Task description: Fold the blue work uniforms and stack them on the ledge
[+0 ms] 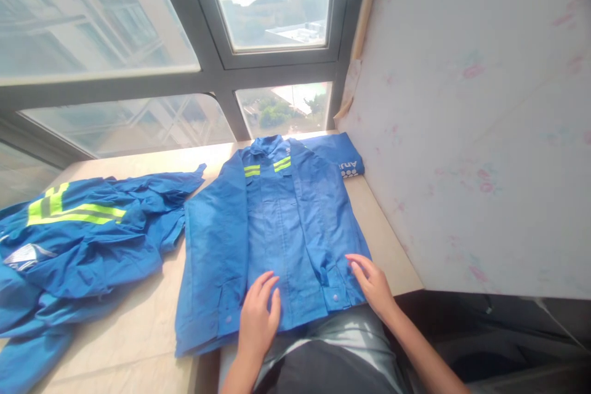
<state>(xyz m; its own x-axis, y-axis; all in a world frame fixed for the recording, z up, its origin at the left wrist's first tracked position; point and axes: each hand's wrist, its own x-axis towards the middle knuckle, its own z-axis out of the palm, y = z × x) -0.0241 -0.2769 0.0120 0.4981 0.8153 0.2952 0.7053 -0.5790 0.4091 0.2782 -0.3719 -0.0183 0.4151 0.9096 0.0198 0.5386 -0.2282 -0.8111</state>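
A blue work jacket (270,228) lies spread front side up on the pale wooden ledge, collar toward the window. Its sleeves are laid down over the front, and yellow-green reflective strips cross the chest. My left hand (259,314) is over the lower hem, left of the middle, with fingers apart and nothing held. Over at the right cuff, my right hand (372,283) has its fingers stretched out at the jacket's edge, also holding nothing. Whether the fingertips touch the cloth I cannot tell.
To the left lies a crumpled blue garment (92,252) with reflective strips. A folded blue garment with white lettering (348,154) sits behind the jacket at the right. The wooden ledge (124,345) meets a window frame (217,80) and a flowered wall (471,135).
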